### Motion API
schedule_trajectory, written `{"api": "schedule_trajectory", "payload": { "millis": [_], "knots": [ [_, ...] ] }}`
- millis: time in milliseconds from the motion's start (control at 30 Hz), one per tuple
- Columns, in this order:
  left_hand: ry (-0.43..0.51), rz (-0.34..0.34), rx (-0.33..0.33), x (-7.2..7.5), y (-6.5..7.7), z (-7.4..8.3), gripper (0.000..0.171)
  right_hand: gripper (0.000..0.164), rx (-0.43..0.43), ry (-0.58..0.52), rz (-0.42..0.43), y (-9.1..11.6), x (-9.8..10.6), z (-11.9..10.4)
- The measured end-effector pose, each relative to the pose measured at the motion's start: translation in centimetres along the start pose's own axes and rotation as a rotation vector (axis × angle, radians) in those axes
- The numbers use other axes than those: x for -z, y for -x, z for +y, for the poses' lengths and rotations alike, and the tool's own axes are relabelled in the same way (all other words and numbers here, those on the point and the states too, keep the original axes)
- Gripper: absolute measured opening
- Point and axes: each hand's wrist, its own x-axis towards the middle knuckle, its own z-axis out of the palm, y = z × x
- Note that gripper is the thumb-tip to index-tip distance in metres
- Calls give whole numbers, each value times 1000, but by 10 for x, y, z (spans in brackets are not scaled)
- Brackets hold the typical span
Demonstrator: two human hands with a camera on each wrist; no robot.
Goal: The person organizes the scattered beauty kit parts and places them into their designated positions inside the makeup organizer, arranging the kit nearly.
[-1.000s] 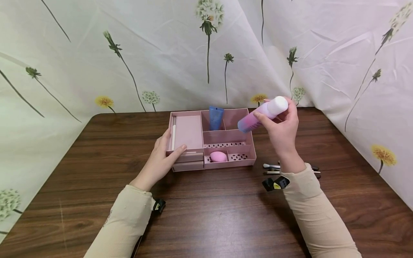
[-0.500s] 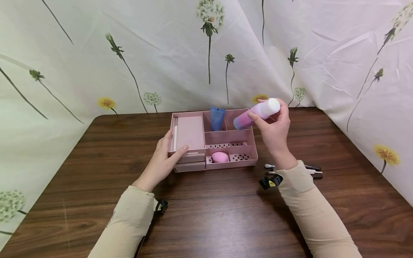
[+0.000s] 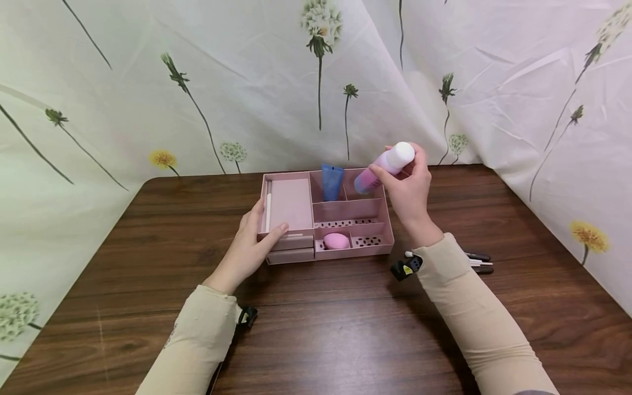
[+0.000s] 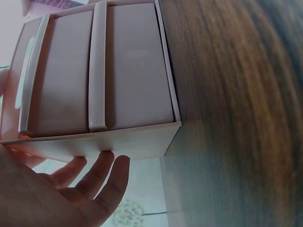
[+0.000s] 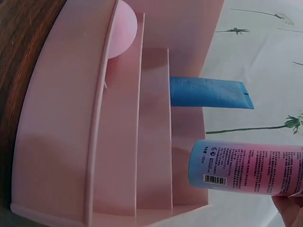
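My right hand (image 3: pixel 411 195) grips a capped bottle (image 3: pixel 379 169), coloured blue through pink to lilac with a white cap. It is tilted, its blue base over the back right compartment of a pink desktop organizer (image 3: pixel 353 252). In the right wrist view, the bottle's base (image 5: pixel 196 163) overlaps that compartment's walls. My left hand (image 3: pixel 242 247) rests at the organizer's left front corner, thumb over the top edge and fingertips against the side wall. A blue squeeze tube (image 3: pixel 332 182) stands in the compartment beside the bottle. A pink egg-shaped makeup sponge (image 3: pixel 336 241) sits in a front compartment.
Several makeup brushes (image 3: pixel 481 263) lie on the wooden table (image 3: pixel 316 329) right of the organizer, partly hidden by my right sleeve. A slim white stick (image 3: pixel 268 206) lies in the organizer's top tray. Two drawers (image 4: pixel 137 66) face forward. A flowered cloth (image 3: pixel 276 82) hangs behind.
My right hand has carried the bottle left and slightly back, from the organizer's right edge to over the back right compartment. My left hand has stayed at the organizer's corner.
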Motion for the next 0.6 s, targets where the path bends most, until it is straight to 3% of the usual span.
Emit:
{"api": "schedule_trajectory", "payload": {
  "millis": [333, 600],
  "knots": [
    [-1, 5, -2, 0, 1, -1, 85, 56, -80, 96, -104, -8, -6, 12],
    [-1, 4, 0, 1, 2, 0, 85, 61, -94, 257, -177, -13, -5, 19]
  ]
}}
